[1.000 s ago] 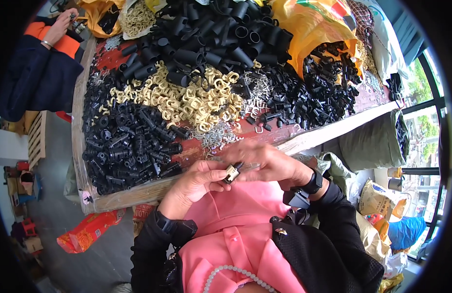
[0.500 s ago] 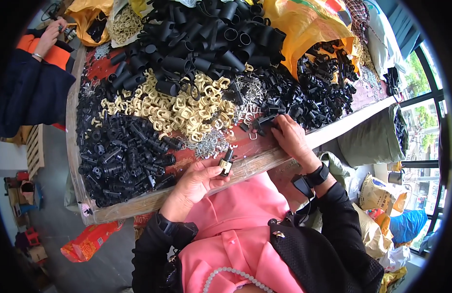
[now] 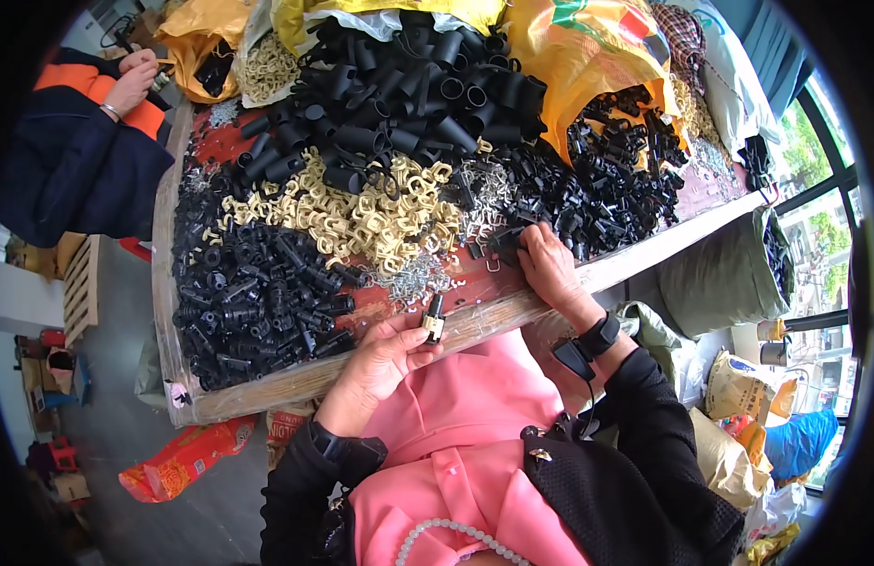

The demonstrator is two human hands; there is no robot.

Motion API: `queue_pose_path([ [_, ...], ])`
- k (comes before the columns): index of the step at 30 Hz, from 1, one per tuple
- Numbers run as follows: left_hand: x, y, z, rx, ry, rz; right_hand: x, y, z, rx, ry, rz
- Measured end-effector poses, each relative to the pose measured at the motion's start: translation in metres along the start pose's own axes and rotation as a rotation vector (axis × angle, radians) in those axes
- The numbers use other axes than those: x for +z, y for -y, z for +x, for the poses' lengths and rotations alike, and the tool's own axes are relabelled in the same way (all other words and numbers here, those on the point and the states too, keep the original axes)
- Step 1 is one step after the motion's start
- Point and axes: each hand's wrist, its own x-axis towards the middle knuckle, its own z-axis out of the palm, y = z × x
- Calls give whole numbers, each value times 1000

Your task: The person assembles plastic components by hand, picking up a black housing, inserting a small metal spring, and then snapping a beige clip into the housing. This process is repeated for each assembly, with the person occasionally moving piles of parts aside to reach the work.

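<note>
Near the table's front edge, my left hand (image 3: 381,357) is closed on a small black plastic fitting (image 3: 436,307). A cream clip (image 3: 431,324) sits around that fitting, which points upward. My right hand (image 3: 552,269) rests at the near side of a heap of small black parts (image 3: 602,193). Its fingers are curled against a black plastic part (image 3: 506,245) and partly hide it. Beside that part lies a bent wire clip (image 3: 494,265). Between the hands and the cream clip heap (image 3: 371,212) are small silver metal pieces (image 3: 408,278).
Black ribbed fittings (image 3: 258,302) are heaped at the table's left, and black tubes (image 3: 399,94) at the back. An orange sack (image 3: 578,66) spills onto the table. At the far left a co-worker's hands (image 3: 133,80) hold something small. A wooden rim (image 3: 474,325) edges the table.
The whole view has shifted slightly, moving the table's left side rightward and down. My right fingers have tucked in a little around the black part. My left hand keeps its hold.
</note>
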Motion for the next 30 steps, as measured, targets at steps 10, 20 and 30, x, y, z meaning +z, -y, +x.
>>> queue_pose_path([
  [10, 10, -4, 11, 108, -77, 9, -29, 60, -2, 314, 330, 1380],
  [20, 24, -6, 23, 176, -67, 1, -24, 103, 0, -8, 168, 1143],
  [30, 39, -1, 3, 94, 26, 9, -35, 105, -15, -411, -7, 675],
])
